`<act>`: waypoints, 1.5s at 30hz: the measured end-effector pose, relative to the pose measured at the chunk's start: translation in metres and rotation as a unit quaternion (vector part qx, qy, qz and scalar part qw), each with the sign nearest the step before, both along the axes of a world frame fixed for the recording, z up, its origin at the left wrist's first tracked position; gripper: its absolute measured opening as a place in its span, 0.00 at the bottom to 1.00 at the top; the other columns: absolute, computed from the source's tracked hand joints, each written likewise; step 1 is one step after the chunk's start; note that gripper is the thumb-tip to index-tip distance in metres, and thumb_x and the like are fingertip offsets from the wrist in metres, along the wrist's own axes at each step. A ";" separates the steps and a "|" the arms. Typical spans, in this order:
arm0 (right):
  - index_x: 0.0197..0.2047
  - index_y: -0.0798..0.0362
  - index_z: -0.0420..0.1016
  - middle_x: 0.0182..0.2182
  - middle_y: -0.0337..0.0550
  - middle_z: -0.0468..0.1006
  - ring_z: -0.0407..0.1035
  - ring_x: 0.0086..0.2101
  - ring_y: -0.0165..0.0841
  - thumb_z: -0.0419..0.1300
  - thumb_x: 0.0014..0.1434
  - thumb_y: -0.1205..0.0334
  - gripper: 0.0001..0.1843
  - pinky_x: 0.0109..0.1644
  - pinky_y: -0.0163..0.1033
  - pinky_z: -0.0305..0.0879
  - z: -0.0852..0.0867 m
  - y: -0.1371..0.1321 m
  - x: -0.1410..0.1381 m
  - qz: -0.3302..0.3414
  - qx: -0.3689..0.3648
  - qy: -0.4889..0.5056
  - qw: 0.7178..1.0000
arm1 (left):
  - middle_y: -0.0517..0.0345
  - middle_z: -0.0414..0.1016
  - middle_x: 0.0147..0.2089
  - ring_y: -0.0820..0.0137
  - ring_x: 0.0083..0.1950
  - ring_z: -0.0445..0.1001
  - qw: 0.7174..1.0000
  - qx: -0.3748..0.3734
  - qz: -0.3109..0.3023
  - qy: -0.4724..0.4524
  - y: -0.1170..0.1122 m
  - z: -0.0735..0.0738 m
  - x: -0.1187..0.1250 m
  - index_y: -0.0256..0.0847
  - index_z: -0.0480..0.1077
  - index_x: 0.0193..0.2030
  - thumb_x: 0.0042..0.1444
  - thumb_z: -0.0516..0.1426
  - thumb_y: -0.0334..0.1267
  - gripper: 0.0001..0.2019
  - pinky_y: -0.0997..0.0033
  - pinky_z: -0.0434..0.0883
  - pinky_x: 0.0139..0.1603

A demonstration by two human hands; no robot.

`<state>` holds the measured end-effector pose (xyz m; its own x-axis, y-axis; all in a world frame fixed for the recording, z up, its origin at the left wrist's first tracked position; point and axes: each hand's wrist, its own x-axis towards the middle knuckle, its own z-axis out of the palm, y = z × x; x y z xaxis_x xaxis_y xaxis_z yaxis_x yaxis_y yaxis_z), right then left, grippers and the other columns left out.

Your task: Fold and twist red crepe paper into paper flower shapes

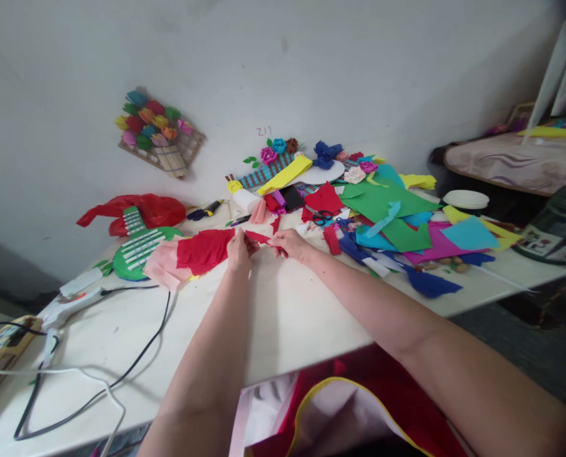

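A narrow strip of red crepe paper [258, 237] stretches between my two hands above the table. My left hand [238, 251] pinches its left end, and the fingers of my right hand [289, 245] are closed on the other end. Just left of my left hand lies a larger sheet of red crepe paper [204, 251], partly over a pale pink sheet [162, 261]. A small red piece [331, 240] lies to the right of my right hand, below a pair of scissors [322, 218].
Coloured paper, including a green sheet [390, 203], is heaped on the right. A green guitar-shaped craft [138, 251] lies left, near a glue gun [207, 210]. A power strip [76, 306] and a black cable [143, 367] cross the left side. A big jar [556, 228] stands far right.
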<state>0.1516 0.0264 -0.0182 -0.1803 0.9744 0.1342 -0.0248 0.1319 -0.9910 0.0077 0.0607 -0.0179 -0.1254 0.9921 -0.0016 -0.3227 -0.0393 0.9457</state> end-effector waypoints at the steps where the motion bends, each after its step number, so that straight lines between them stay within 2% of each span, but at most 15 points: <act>1: 0.20 0.57 0.65 0.11 0.34 0.67 0.54 0.10 0.21 0.56 0.50 0.67 0.09 0.13 0.28 0.47 0.000 0.001 0.000 -0.004 0.000 0.008 1.000 | 0.60 0.68 0.17 0.76 0.17 0.66 1.000 -0.003 -0.003 -0.014 0.000 0.001 -0.001 0.37 0.65 0.28 0.48 0.55 0.53 0.18 0.75 0.65 0.23; 4: 0.21 0.57 0.65 0.11 0.33 0.67 0.54 0.10 0.21 0.55 0.52 0.67 0.09 0.14 0.27 0.48 -0.001 0.003 0.001 -0.026 0.001 0.027 0.999 | 0.57 0.71 0.22 0.75 0.20 0.68 0.998 -0.008 -0.065 -0.011 -0.002 0.002 0.000 0.36 0.66 0.30 0.44 0.57 0.56 0.21 0.75 0.66 0.23; 7: 0.22 0.57 0.65 0.11 0.33 0.68 0.55 0.11 0.21 0.54 0.54 0.66 0.10 0.14 0.27 0.50 -0.002 0.005 0.000 -0.035 0.002 0.029 0.999 | 0.57 0.72 0.24 0.73 0.25 0.71 0.989 0.012 -0.147 0.033 -0.005 0.001 0.004 0.36 0.66 0.28 0.37 0.64 0.51 0.20 0.75 0.66 0.25; 10: 0.22 0.57 0.65 0.13 0.34 0.69 0.57 0.11 0.21 0.54 0.55 0.65 0.11 0.15 0.26 0.50 -0.002 0.003 -0.001 -0.029 -0.006 0.021 0.999 | 0.59 0.71 0.23 0.73 0.24 0.71 0.980 0.040 -0.187 0.049 -0.006 -0.003 0.006 0.36 0.63 0.24 0.37 0.65 0.47 0.18 0.75 0.66 0.26; 16: 0.26 0.57 0.68 0.16 0.34 0.71 0.59 0.13 0.20 0.54 0.56 0.64 0.08 0.15 0.26 0.51 0.001 -0.002 -0.003 -0.024 -0.035 -0.009 0.999 | 0.58 0.71 0.21 0.73 0.20 0.69 0.978 0.065 -0.184 0.070 -0.003 -0.008 0.004 0.36 0.62 0.21 0.38 0.65 0.46 0.18 0.72 0.66 0.25; 20: 0.24 0.58 0.67 0.15 0.34 0.71 0.59 0.13 0.20 0.55 0.55 0.69 0.08 0.16 0.26 0.52 0.001 -0.001 -0.004 -0.044 -0.015 -0.022 0.999 | 0.57 0.71 0.21 0.72 0.20 0.70 0.980 0.037 -0.180 0.071 -0.006 -0.004 0.006 0.35 0.64 0.21 0.36 0.65 0.45 0.18 0.71 0.67 0.24; 29: 0.25 0.57 0.67 0.19 0.35 0.71 0.60 0.16 0.21 0.56 0.54 0.66 0.07 0.17 0.26 0.52 -0.002 0.001 -0.008 -0.038 0.004 -0.057 0.998 | 0.57 0.71 0.19 0.73 0.17 0.68 0.986 0.026 -0.157 0.059 -0.003 -0.006 0.008 0.34 0.66 0.22 0.35 0.66 0.43 0.16 0.72 0.67 0.22; 32: 0.24 0.57 0.67 0.18 0.35 0.71 0.60 0.17 0.21 0.55 0.54 0.65 0.08 0.20 0.27 0.54 -0.004 0.002 -0.008 -0.040 0.041 -0.102 0.993 | 0.57 0.70 0.18 0.73 0.17 0.68 0.986 0.013 -0.155 0.061 -0.002 -0.006 0.008 0.35 0.65 0.21 0.35 0.66 0.42 0.16 0.72 0.66 0.21; 35: 0.22 0.56 0.67 0.17 0.34 0.70 0.62 0.18 0.24 0.55 0.53 0.64 0.10 0.24 0.29 0.56 -0.007 0.005 -0.005 -0.061 0.129 -0.200 0.969 | 0.58 0.69 0.17 0.72 0.19 0.69 0.986 0.013 -0.158 0.060 -0.003 -0.005 0.008 0.35 0.64 0.20 0.34 0.66 0.41 0.16 0.72 0.67 0.22; 38: 0.22 0.55 0.70 0.16 0.35 0.70 0.64 0.21 0.26 0.55 0.53 0.64 0.10 0.27 0.31 0.56 -0.009 0.007 -0.002 -0.101 0.204 -0.314 0.922 | 0.57 0.70 0.17 0.71 0.19 0.70 0.986 0.011 -0.153 0.057 -0.004 -0.004 0.008 0.35 0.63 0.18 0.32 0.67 0.40 0.16 0.71 0.68 0.23; 40: 0.25 0.55 0.73 0.17 0.36 0.72 0.65 0.23 0.27 0.55 0.54 0.63 0.09 0.29 0.31 0.55 -0.010 0.008 -0.001 -0.119 0.219 -0.345 0.905 | 0.56 0.71 0.19 0.72 0.20 0.70 0.988 0.010 -0.149 0.047 -0.004 -0.004 0.007 0.35 0.64 0.19 0.33 0.66 0.41 0.16 0.72 0.68 0.23; 45: 0.32 0.53 0.76 0.24 0.38 0.77 0.68 0.26 0.28 0.55 0.55 0.63 0.09 0.32 0.31 0.57 -0.008 0.005 -0.004 -0.109 0.235 -0.374 0.891 | 0.56 0.73 0.21 0.74 0.21 0.69 0.993 0.019 -0.119 0.019 -0.002 -0.004 0.003 0.33 0.71 0.25 0.36 0.65 0.43 0.15 0.75 0.67 0.22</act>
<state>0.1480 0.0311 -0.0264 -0.2031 0.8655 0.4579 0.6964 0.4564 -0.5539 0.0105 0.0591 -0.0219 0.1126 0.9930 0.0366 -0.2916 -0.0022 0.9565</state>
